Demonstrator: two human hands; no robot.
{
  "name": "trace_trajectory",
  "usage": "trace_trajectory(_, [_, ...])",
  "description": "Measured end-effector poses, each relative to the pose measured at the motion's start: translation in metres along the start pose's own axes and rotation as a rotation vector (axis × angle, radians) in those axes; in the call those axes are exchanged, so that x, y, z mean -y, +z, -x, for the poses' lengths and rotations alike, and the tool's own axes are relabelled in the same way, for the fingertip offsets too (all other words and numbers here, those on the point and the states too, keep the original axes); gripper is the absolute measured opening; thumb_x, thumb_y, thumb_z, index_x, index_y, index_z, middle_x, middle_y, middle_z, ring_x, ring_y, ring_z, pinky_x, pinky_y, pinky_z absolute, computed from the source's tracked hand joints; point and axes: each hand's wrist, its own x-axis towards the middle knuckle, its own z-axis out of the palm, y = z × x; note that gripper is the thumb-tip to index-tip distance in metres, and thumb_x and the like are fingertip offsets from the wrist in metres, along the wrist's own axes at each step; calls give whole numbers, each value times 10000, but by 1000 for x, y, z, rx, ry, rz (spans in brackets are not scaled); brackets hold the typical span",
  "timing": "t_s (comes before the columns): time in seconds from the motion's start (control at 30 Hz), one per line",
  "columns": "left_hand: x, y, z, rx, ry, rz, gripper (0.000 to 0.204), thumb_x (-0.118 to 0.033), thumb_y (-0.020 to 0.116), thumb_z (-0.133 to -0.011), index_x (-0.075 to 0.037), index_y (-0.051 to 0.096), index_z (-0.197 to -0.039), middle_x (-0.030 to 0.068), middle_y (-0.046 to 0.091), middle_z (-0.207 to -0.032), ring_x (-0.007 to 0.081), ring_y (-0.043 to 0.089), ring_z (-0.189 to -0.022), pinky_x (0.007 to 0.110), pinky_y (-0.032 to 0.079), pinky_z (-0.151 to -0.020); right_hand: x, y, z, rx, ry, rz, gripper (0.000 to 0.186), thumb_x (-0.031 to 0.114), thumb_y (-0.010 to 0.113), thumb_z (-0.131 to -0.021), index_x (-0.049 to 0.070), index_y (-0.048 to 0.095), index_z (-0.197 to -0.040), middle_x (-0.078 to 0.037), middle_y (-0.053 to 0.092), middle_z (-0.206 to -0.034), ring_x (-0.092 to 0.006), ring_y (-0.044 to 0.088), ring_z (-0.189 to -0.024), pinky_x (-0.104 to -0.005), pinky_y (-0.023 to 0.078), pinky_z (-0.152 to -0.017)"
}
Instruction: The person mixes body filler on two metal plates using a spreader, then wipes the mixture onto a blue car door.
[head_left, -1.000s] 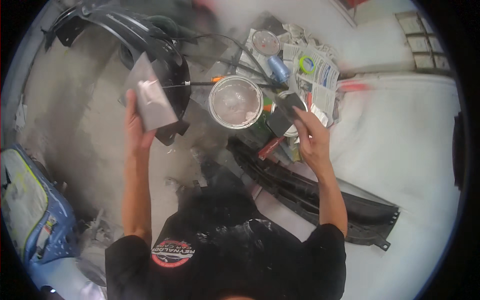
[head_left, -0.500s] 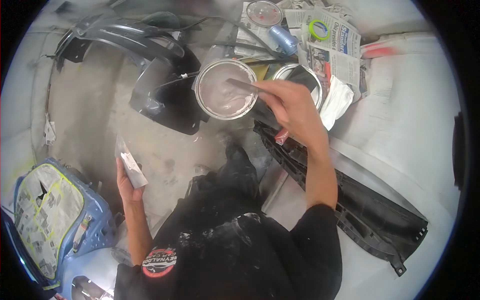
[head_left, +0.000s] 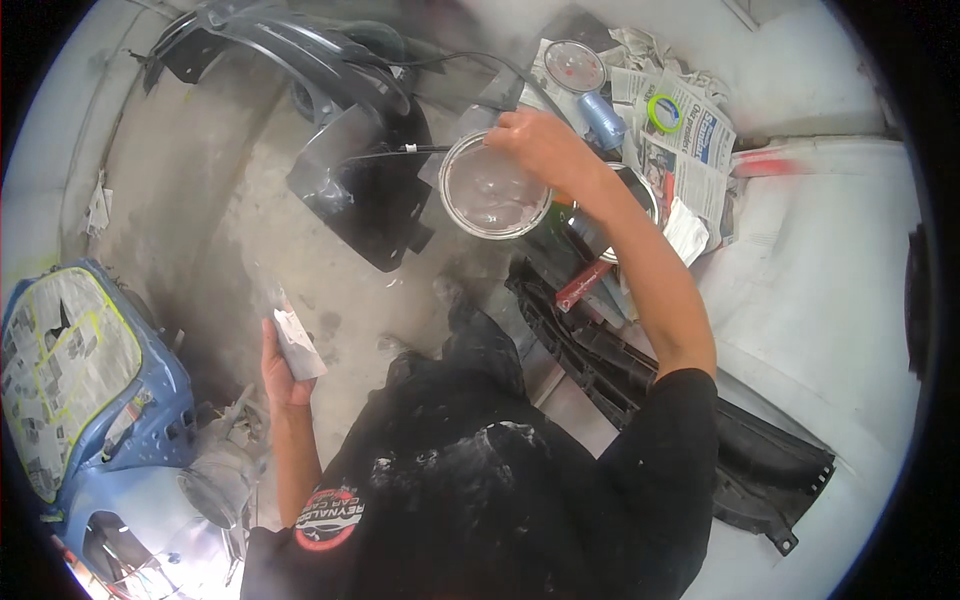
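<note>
On the left, my left hand (head_left: 285,380) is closed around a flat metal spreader (head_left: 305,352), which carries a dollop of whitish body filler (head_left: 289,325). Its far end is blurred. My right hand (head_left: 545,150) is closed over the far right rim of a round, open can (head_left: 447,200). Smooth, pinkish-grey filler (head_left: 490,190) with soft swirls fills the can. The dark flat spatula this hand held a moment earlier is hidden behind the fingers now.
Beside the can stand another round tin (head_left: 655,205) and a red tube (head_left: 583,287). Newspaper (head_left: 700,135) bears a blue roll (head_left: 603,120), green tape (head_left: 664,113) and a lid (head_left: 575,66). Dark bumper parts (head_left: 360,190), a black trim panel (head_left: 760,455) and a masked blue door (head_left: 150,370) lie around me.
My right hand has moved up and away, from beside the can to over its far rim, and the spatula has gone out of sight. The whole view has shifted slightly.
</note>
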Motion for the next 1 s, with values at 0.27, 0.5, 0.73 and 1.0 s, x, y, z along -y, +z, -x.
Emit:
trace_trajectory(0.27, [10, -3, 12, -256, 37, 80, 332, -415, 530, -1008, -122, 628, -1131, 44, 677, -869, 203, 676, -682, 309, 576, -508, -4, -4, -23, 23, -296, -101, 188, 35, 580, -785, 52, 685, -940, -92, 640, -886, -295, 618, -939, -393, 518, -808])
trace_trajectory(0.5, [12, -39, 18, -14, 31, 33, 480, -399, 519, -1020, -56, 526, -1354, 26, 650, -1172, 136, 633, -1024, 293, 523, -877, 29, -24, -36, 345, -399, 101, 220, 65, 577, -813, 72, 708, -990, -104, 677, -1044, -300, 619, -1049, -400, 520, -905])
trace_trajectory(0.73, [19, -43, 20, 24, 37, 89, 496, -411, 487, -1032, -54, 503, -1377, 32, 622, -1239, 155, 597, -1111, 308, 484, -956, 21, -49, -3, 304, -138, -114, 221, 48, 595, -825, 63, 705, -1016, -108, 671, -980, -306, 631, -983, -392, 515, -865])
trace_trajectory(1.0, [14, -7, 20, -116, 56, 106, 398, -392, 530, -1015, -72, 611, -1238, 26, 713, -1029, 161, 692, -856, 310, 576, -766, 24, -41, 20, 30, 132, -390, 230, 58, 647, -846, 4, 682, -1066, -186, 685, -970, -370, 648, -906, -424, 509, -799])
